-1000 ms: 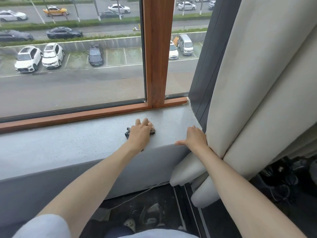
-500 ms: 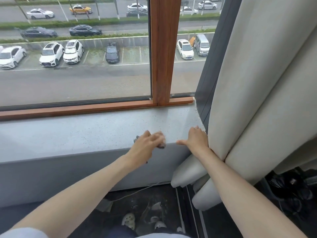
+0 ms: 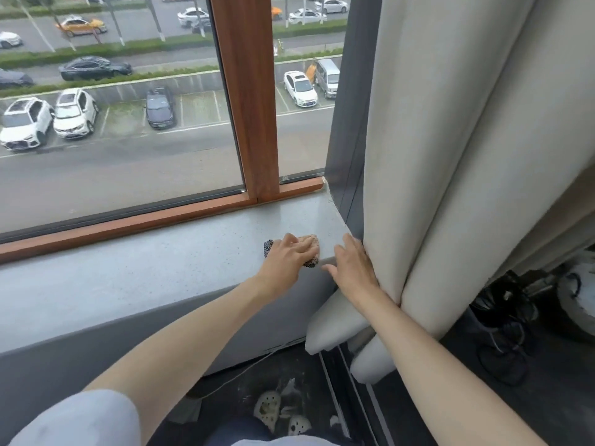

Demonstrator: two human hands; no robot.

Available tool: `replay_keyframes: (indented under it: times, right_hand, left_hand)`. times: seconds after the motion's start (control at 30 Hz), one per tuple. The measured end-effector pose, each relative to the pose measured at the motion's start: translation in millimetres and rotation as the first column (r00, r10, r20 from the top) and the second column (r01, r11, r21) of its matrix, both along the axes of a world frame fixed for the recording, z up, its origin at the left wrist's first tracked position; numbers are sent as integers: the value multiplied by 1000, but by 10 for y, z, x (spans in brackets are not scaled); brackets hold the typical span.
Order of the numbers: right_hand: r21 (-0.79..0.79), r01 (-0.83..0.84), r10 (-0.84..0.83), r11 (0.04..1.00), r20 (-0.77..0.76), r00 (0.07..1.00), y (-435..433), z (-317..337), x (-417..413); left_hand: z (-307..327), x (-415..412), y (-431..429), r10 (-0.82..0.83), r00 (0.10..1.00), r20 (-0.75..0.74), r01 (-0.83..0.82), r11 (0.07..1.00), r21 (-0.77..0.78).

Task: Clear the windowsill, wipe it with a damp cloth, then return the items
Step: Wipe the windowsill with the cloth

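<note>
Spanning the upper left, the window (image 3: 128,149) meets a pale curtain (image 3: 434,156) hanging at its right. Below runs the grey sill (image 3: 161,268). The right grip (image 3: 352,268), fingers straight and together, lies against the curtain's fold at the sill's right end. The left grip (image 3: 286,255), fingers laid nearly flat, presses a bunched cloth (image 3: 310,240) on the sill near its front edge, just beside the right grip.
</note>
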State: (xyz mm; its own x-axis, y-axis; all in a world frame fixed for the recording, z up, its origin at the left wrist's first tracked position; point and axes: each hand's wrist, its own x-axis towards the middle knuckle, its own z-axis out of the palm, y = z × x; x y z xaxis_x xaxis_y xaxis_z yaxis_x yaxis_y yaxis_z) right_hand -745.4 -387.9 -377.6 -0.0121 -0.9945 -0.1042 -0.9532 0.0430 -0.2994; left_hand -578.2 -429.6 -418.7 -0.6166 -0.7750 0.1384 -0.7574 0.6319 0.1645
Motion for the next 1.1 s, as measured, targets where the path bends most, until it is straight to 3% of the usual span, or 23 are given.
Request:
replay_keyframes:
  times: [0.23,0.33,0.4,0.47,0.63,0.83,1.03,1.1]
  right_hand:
    - [-92,119,-130,989,-129,983,208,-29,-305]
    - [-59,214,-220,975,-143,965,200,-47,-342]
    - [-21,304,-304,953,-93,948,154,-62,-335]
    - [19,375,-375,927,-17,927,111,-59,-307]
    - [66,439,-443,896,101,891,25,-34,-325]
    - [179,406,-417,896,26,908,-39,-93,-424]
    - [208,369,-378,906,2,926,-139,-195,-327]
    - [220,384,-401,897,38,915,-176,-202,-323]
  left_hand:
    - [49,-573,-351,-39,995,93,39,999,-5]
    - [-128,-321,-296,-175,968,180,176,984,8]
    - [-242,-36,-292,-286,924,253,296,955,-4]
    - [-235,41,-346,-297,909,292,314,949,-13]
    - [160,-571,-481,-57,960,275,74,996,-54]
    - [-26,-112,-297,-410,900,147,412,911,17]
    - [85,-562,-476,-179,958,224,181,983,13]
    - [6,-433,-319,-267,943,198,274,962,-8]
